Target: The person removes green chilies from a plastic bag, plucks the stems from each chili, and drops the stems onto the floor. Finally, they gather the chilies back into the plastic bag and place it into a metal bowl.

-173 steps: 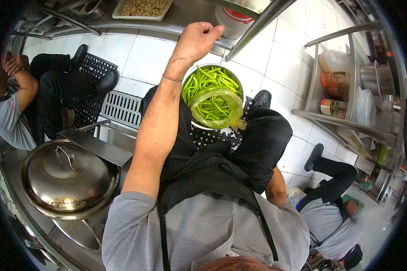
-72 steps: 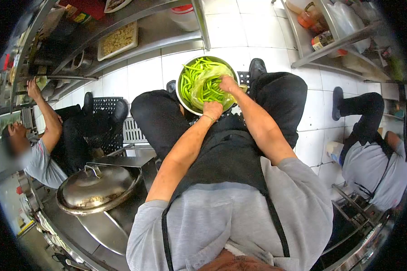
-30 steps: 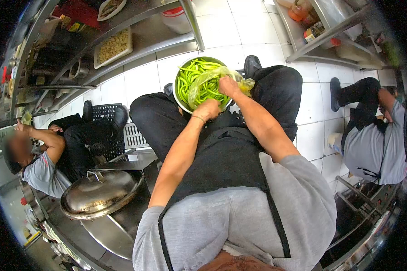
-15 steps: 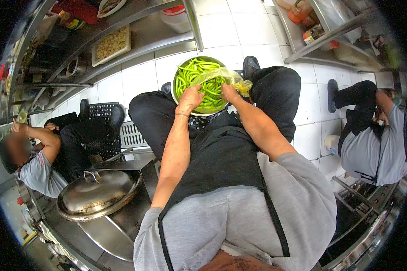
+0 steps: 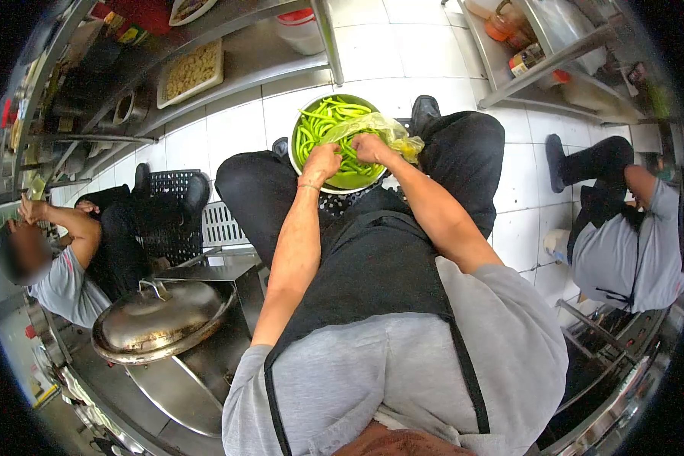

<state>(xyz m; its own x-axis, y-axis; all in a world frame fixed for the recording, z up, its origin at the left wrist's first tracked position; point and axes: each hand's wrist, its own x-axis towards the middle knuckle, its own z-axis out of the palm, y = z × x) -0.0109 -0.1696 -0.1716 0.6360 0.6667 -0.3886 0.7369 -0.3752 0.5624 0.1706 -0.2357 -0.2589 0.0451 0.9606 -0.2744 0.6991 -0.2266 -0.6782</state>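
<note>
A round bowl point(image 5: 293, 161) of long green peppers point(image 5: 317, 121) sits between my knees. A clear plastic bag point(image 5: 357, 125) lies across the peppers, its yellowish, bunched end hanging over the bowl's right rim. My left hand point(image 5: 323, 162) is closed at the bowl's near left side, on the left edge of the bag. Over the middle of the peppers, my right hand point(image 5: 372, 150) is closed with its fingers pointing left, just under the bag. What its fingertips hold is hidden.
A steel shelf at upper left bears a tray point(image 5: 191, 72) of pale pieces; a white bucket point(image 5: 300, 30) stands beside it. A lidded pot point(image 5: 159, 319) is at lower left. Other people sit at left point(image 5: 68, 273) and right point(image 5: 627, 251). Another shelf point(image 5: 547, 76) stands at upper right.
My right hand has moved left and slightly up, from the bowl's right side to over the peppers, closer to my left hand. My left hand has stayed nearly in place.
</note>
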